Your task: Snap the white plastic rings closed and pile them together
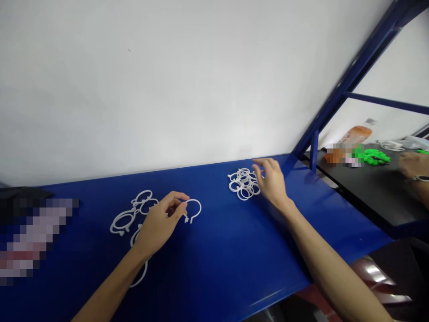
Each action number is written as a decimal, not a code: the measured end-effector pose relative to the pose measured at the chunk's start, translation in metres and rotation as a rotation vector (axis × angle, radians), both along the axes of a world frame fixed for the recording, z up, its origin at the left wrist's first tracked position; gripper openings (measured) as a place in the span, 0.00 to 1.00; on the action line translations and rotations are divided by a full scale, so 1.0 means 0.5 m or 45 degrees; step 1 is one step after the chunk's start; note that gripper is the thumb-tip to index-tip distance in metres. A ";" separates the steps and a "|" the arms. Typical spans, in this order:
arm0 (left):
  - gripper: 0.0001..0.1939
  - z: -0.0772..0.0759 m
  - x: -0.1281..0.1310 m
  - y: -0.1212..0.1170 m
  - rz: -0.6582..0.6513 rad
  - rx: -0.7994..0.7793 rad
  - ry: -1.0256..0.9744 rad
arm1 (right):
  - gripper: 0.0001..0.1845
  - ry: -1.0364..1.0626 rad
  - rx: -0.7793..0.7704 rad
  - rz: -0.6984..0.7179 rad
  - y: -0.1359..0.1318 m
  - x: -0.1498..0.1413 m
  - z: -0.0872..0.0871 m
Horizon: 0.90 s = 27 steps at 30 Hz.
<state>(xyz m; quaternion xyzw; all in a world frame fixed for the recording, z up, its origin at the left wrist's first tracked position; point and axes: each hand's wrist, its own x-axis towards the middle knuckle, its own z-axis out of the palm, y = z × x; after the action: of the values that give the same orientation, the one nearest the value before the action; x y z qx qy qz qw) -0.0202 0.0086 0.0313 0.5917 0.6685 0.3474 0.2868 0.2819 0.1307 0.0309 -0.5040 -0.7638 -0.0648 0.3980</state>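
- On the glossy blue tabletop [214, 273], a white plastic split ring [200, 208] sits pinched near its gap by the left hand [157, 223], fingers narrowly closed.
- Beside it, a loose group of white rings [124, 220] lies partly under that forearm.
- Farther right, the right hand [272, 184], fingers spread wide, hovers just beside a tangled white ring pile [244, 184].
- Beyond, a co-worker's hand [414, 164] is over a dark shelf [362, 197].
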 end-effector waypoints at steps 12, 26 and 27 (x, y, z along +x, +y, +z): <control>0.19 -0.013 0.036 -0.017 -0.064 0.004 0.035 | 0.09 -0.144 -0.143 1.078 -0.152 -0.148 -0.022; 0.16 -0.038 0.035 -0.020 -0.109 0.302 0.081 | 0.08 0.234 -0.623 1.142 -0.153 -0.146 -0.029; 0.14 -0.039 0.033 -0.020 -0.148 0.327 0.097 | 0.08 0.208 -0.601 1.164 -0.153 -0.145 -0.028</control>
<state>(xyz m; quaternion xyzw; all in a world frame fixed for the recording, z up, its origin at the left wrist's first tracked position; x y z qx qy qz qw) -0.0039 -0.0012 0.0120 0.6739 0.5936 0.3904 0.2027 0.2095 0.0540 0.0169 -0.1985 -0.8662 0.3292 0.3193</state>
